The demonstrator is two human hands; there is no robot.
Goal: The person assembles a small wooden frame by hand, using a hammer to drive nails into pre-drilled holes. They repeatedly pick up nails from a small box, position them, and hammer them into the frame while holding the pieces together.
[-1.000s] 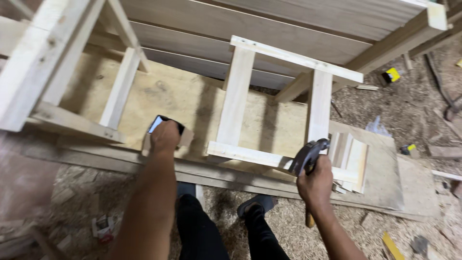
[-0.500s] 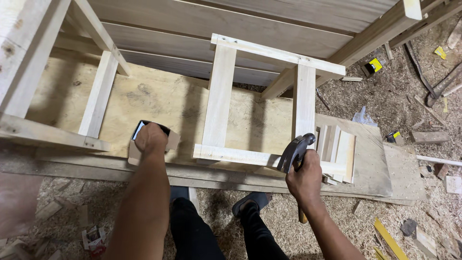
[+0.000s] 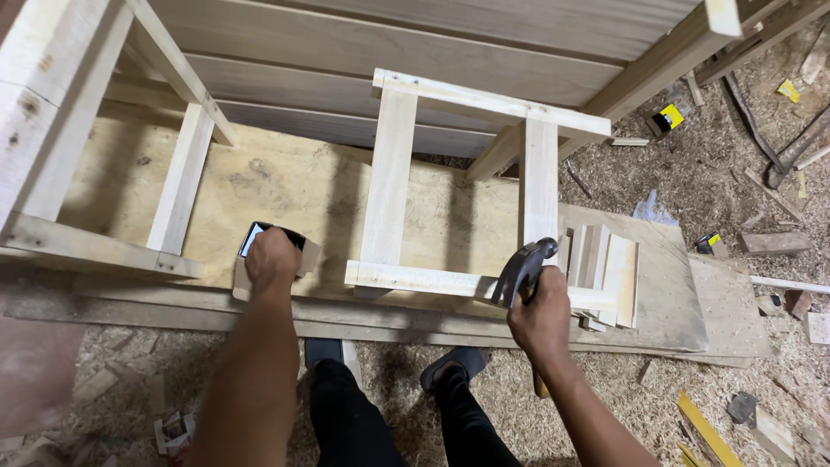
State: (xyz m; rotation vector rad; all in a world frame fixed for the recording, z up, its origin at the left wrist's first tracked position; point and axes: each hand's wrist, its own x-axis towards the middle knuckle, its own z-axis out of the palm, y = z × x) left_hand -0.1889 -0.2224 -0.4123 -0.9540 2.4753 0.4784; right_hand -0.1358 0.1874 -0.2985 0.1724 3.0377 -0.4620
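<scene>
Right hand is closed round a hammer, gripped high on the handle just under the steel head. Handle end pokes out below the wrist. The head sits at the lower rail of a small wood frame, at the frame's 5 o'clock corner. Can't tell if it touches the rail.

Left hand reaches into a small open box, fingers curled down inside. Can't tell whether they pinch anything; the contents are hidden by the hand. Box is at 9 o'clock from the frame, just beside its lower left corner, sitting on the plywood sheet.

The frame lies flat on the plywood: two uprights, top and bottom rails, roughly centre of view. A stack of short wood blocks sits at 3 o'clock from the hammer head, touching the frame's right upright.

A bigger frame takes the 9–10 o'clock side, one edge resting on the plywood. Long planks run across at 12 o'clock, behind the small frame.

The floor is sawdust and offcuts. Dark shoes at 6 o'clock, below the plywood edge. A small yellow item lies at 2 o'clock, well away from both hands.
</scene>
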